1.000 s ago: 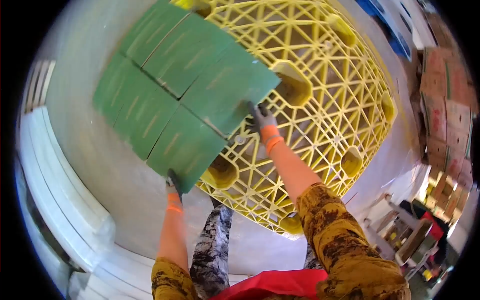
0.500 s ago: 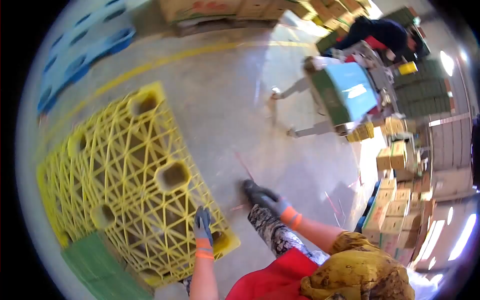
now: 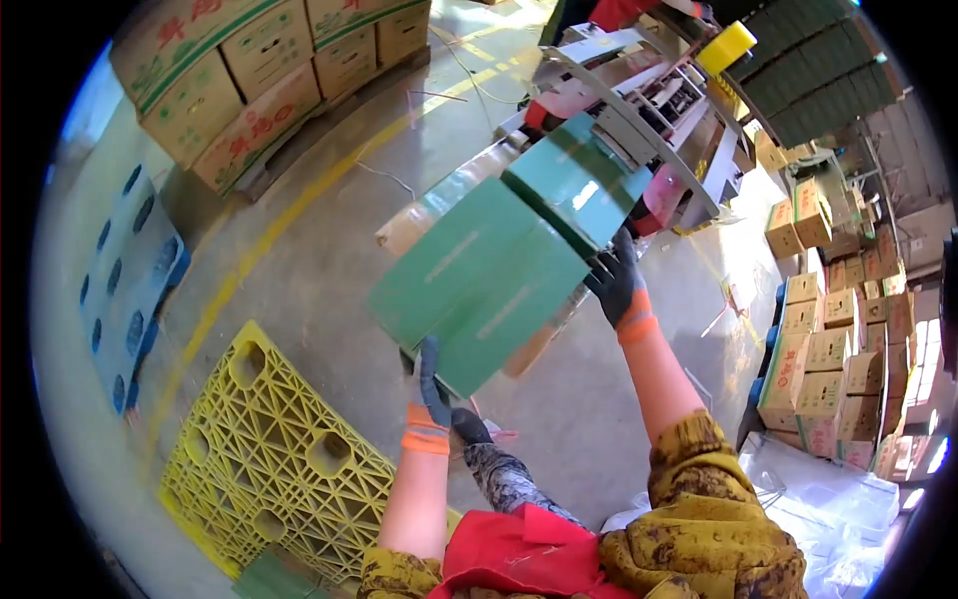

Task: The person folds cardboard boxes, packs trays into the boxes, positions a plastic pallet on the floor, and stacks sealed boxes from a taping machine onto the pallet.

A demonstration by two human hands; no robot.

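A large green box (image 3: 474, 280) lies in front of me, partly over a roller conveyor. My left hand (image 3: 429, 384), in a dark glove with an orange cuff, grips its near left corner. At the right corner, my right hand (image 3: 617, 280) presses its gloved fingers against the same box, near the gap to a second green box (image 3: 574, 180). That second box sits just behind, beside the metal frame of a machine (image 3: 649, 120). The undersides of both boxes are hidden.
A yellow plastic pallet (image 3: 289, 439) lies on the floor at lower left, with another green box (image 3: 274, 579) on its near end. A blue pallet (image 3: 130, 290) is farther left. Stacked cartons (image 3: 249, 90) stand behind, more cartons (image 3: 818, 369) at right. Another person (image 3: 624, 12) is beyond the machine.
My view has moved toward the machine and the green boxes. Both hands, lowered near the yellow pallet before, have reached forward and taken hold of the nearer green box.
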